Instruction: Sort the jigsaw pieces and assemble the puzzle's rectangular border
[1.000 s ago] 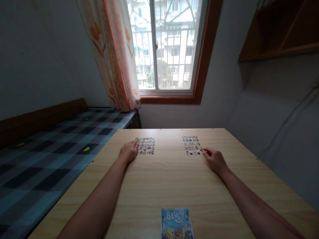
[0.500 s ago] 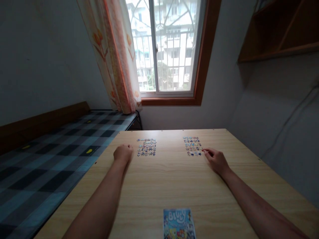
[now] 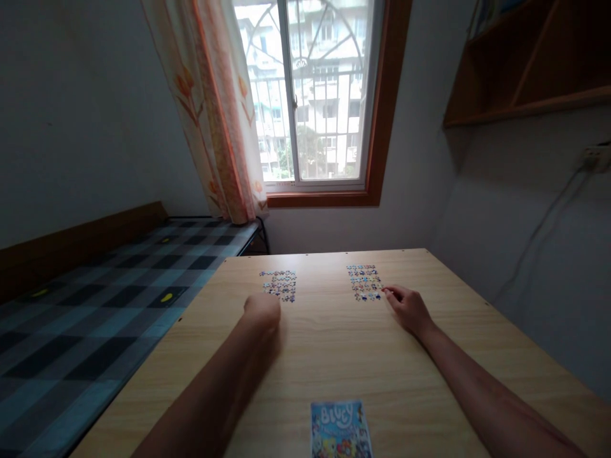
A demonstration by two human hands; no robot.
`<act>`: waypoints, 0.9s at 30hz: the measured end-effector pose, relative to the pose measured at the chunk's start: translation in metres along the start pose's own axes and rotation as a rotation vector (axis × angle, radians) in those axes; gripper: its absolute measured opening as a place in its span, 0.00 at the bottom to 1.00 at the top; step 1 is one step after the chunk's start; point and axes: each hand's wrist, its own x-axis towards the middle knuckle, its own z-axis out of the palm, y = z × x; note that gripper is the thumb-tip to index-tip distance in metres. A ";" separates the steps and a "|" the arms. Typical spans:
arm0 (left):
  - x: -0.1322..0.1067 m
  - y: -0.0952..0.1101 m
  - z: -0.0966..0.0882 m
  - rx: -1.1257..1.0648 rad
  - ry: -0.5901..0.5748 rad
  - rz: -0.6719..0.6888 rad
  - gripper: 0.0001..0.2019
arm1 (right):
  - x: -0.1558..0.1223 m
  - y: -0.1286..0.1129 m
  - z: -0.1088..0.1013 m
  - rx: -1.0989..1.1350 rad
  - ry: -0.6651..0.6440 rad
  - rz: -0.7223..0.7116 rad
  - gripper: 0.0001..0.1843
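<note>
Wood-grain table [image 3: 334, 356] fills the lower half of our view and runs out toward a barred window [image 3: 315, 95], the room's only visible source of light. To our left a bed [image 3: 95, 292] with a blue and black checked cover lies alongside the table. A peach flowered curtain [image 3: 214, 114] hangs bunched at the window's left side, so the glass is uncovered. A brown shelf [image 3: 525, 70] is fixed high on the right wall.

At the table's near edge lies a bright cartoon card [image 3: 340, 429], its lettering upright to us, probably so we can read it at a glance. At the far end, well apart, sit two patches of small puzzle pieces, a left grid [image 3: 279, 284] and a right grid [image 3: 364, 282]. The pieces are spread flat in loose rows, seemingly so each one shows.

Our left hand [image 3: 262, 310] is just in front of the left grid. It looks curled but is blurred, so we cannot tell whether it holds anything. Our right hand [image 3: 405, 308] rests on the table with bent fingers. Its fingertips [image 3: 387, 292] meet the right grid's near right corner, and we cannot tell whether they pinch a piece.
</note>
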 end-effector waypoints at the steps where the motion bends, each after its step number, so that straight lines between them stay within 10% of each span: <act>1: -0.011 0.018 0.003 0.052 -0.053 0.028 0.05 | 0.000 0.000 0.000 -0.002 0.000 -0.001 0.20; 5: -0.049 0.078 0.011 0.345 -0.247 0.357 0.12 | 0.000 -0.002 -0.001 -0.014 0.000 -0.008 0.19; 12: -0.052 0.098 0.035 -0.028 0.016 0.637 0.13 | -0.001 -0.010 -0.003 -0.079 -0.006 -0.084 0.17; 27: -0.026 0.093 0.060 -0.333 0.133 0.506 0.11 | -0.031 -0.077 0.020 -0.276 -0.250 -0.566 0.14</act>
